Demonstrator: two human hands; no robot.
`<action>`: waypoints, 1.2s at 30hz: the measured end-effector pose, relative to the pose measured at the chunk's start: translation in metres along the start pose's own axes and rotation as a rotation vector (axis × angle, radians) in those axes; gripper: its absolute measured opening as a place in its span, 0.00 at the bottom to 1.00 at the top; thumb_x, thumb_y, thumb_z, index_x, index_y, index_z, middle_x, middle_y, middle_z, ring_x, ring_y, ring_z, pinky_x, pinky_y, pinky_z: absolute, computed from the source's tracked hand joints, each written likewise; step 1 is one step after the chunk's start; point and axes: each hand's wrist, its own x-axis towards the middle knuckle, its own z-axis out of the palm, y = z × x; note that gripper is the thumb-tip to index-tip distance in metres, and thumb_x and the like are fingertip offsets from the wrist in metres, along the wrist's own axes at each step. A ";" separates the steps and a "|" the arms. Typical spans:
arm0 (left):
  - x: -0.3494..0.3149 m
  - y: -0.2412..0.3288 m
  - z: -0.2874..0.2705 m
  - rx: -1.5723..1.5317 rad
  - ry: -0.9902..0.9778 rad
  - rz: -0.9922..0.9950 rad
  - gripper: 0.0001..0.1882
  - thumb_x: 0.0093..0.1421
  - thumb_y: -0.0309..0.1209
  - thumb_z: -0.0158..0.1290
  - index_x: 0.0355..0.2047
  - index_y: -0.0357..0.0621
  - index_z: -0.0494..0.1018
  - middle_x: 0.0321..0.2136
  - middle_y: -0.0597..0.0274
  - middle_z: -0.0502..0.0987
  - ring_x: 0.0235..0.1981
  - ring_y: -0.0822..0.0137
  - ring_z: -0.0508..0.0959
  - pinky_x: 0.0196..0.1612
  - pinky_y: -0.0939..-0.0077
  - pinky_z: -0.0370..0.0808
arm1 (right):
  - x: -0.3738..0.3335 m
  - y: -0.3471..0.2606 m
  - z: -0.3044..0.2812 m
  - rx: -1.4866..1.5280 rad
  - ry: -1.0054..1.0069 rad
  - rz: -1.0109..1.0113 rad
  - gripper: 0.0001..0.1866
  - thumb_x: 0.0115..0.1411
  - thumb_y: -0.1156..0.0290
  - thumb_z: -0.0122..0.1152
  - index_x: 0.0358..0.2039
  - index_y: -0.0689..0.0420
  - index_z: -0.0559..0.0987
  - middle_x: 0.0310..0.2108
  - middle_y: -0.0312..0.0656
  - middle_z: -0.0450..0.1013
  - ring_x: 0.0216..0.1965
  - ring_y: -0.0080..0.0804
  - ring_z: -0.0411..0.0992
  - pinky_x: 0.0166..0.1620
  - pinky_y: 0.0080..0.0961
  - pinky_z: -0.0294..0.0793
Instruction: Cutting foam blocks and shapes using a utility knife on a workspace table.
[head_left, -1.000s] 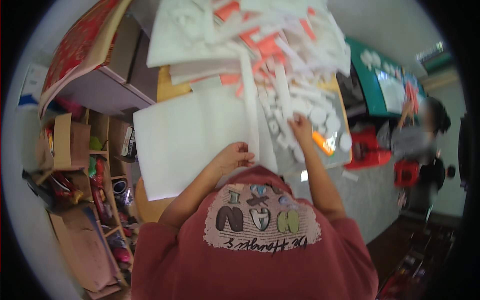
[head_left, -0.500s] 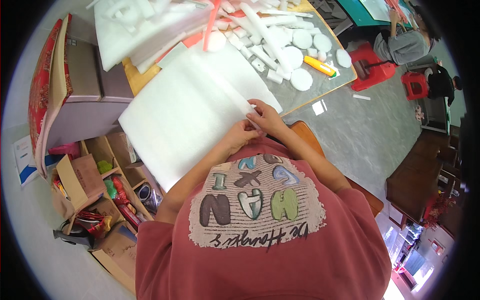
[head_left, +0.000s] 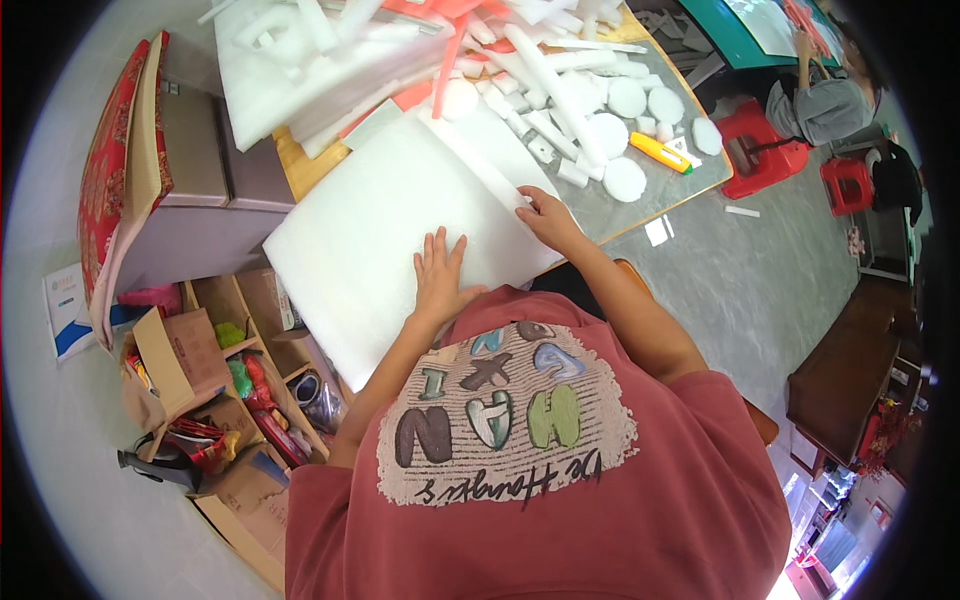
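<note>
A: What are the hands working on?

B: A large white foam sheet (head_left: 390,240) is lying on the table (head_left: 640,200), its near corner hanging out over the edge toward the person. The left hand (head_left: 440,268) is pressing flat on it, fingers spread, gripping nothing. The right hand (head_left: 545,212) is curling over the sheet's right edge, fingertips pinching what looks like the top layer; I cannot tell how tightly.

A: So which step is that?

B: I judge it as squaring or peeling the sheet: one hand is pinning, the other is working the edge. The next move seems to call for steady pressure from the flat hand while the edge hand is lifting or sliding evenly, or the soft foam is likely to buckle.

A: And around it?

B: Just beyond, white foam strips (head_left: 540,60) and foam discs (head_left: 625,100) are crowding the tabletop, with an orange and yellow cutter (head_left: 660,152) lying among them. More foam slabs (head_left: 300,70) are piling up at the far left.

A: Any packaging or labels?

B: A red patterned flat box (head_left: 110,180) is leaning on edge at the left. Below it, brown cardboard boxes (head_left: 175,350) are sitting open on shelves, holding green and red packets (head_left: 245,385). A white and blue leaflet (head_left: 65,310) is lying on the floor. A small white tag (head_left: 656,232) is sitting at the table's corner.
</note>
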 end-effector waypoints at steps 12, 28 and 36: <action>0.103 -0.024 0.000 -0.117 0.274 0.111 0.44 0.46 0.47 0.61 0.55 0.32 0.57 0.57 0.39 0.55 0.59 0.42 0.55 0.53 0.45 0.58 | -0.021 -0.004 0.025 -0.353 0.226 -0.135 0.24 0.50 0.64 0.60 0.47 0.60 0.71 0.43 0.50 0.68 0.45 0.47 0.68 0.47 0.37 0.69; 0.181 -0.033 -0.031 0.081 -0.034 -0.119 0.58 0.38 0.59 0.62 0.62 0.39 0.48 0.64 0.51 0.45 0.64 0.46 0.44 0.57 0.34 0.48 | -0.018 -0.017 0.021 -0.427 0.010 -0.233 0.35 0.44 0.70 0.65 0.54 0.56 0.64 0.48 0.49 0.62 0.49 0.45 0.64 0.47 0.36 0.69; 0.190 -0.046 -0.024 0.087 -0.052 -0.089 0.59 0.39 0.60 0.61 0.62 0.39 0.46 0.64 0.53 0.44 0.64 0.49 0.46 0.58 0.37 0.50 | -0.024 -0.009 0.026 -0.436 0.090 -0.303 0.36 0.44 0.68 0.65 0.55 0.57 0.64 0.49 0.48 0.62 0.50 0.45 0.64 0.47 0.35 0.69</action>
